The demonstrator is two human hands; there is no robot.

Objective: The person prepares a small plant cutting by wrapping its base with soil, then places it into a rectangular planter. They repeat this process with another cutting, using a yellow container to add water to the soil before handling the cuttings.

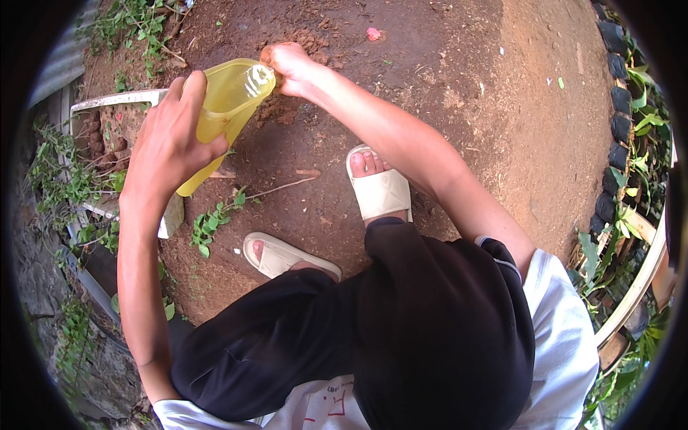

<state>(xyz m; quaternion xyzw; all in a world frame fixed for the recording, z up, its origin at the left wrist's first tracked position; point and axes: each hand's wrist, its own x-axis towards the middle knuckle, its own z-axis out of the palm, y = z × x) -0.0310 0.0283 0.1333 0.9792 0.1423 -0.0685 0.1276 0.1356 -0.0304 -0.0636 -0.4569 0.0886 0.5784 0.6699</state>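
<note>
Currently, a yellow translucent plastic container with a wide mouth (224,118) is held tilted above the brown earthen ground (444,79), with its mouth turned up and toward the right hand (288,68). Its side is gripped by the left hand (168,132), whose fingers (192,93) are spread and bent around it, the thumb lying on the near wall. A bright gleam is seen just inside the rim. The right hand's fingers, smeared with brown mud, are curled in close by the rim; whether anything is grasped in them cannot be told. Just left of the container, an off-white rectangular frame (118,99) is partly hidden by the left hand. Below, a thin twig with green leaves (211,223) is seen near two cream slide sandals (380,195), both worn. Farther off, a small pinkish-red scrap (373,34) is seen on the ground.
</note>
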